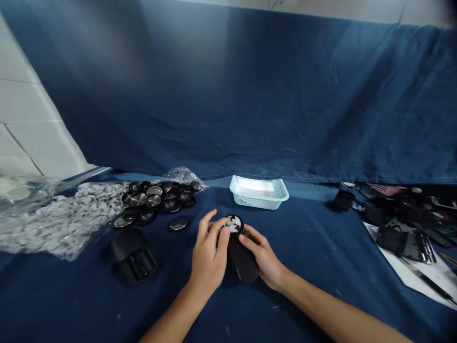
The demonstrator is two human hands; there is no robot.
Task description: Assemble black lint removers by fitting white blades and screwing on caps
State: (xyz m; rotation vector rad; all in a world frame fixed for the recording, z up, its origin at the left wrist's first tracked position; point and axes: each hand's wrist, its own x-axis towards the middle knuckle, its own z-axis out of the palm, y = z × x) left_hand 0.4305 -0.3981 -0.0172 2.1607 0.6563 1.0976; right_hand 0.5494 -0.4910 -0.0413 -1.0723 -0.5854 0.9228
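Note:
A round black piece with a white patterned insert [234, 224] sits at the top end of a black oblong body [244, 262]. I cannot tell whether the two are joined. My left hand [210, 255] pinches the left edge of the round piece between thumb and fingers, its forefinger on the white insert. From the right, my right hand [266, 262] grips the pair, thumb on top just below the round piece and fingers behind it. Left of my hands lies a single round black cap [178, 223] with a shiny face.
A clear bag of small white parts [67, 219] lies at left, beside a pile of round black caps [157, 197]. Nearer stands a black case [134, 256] with an open recess. A light blue basket [259, 202] sits behind my hands. Dark items [403, 240] and white paper [400, 271] lie at right.

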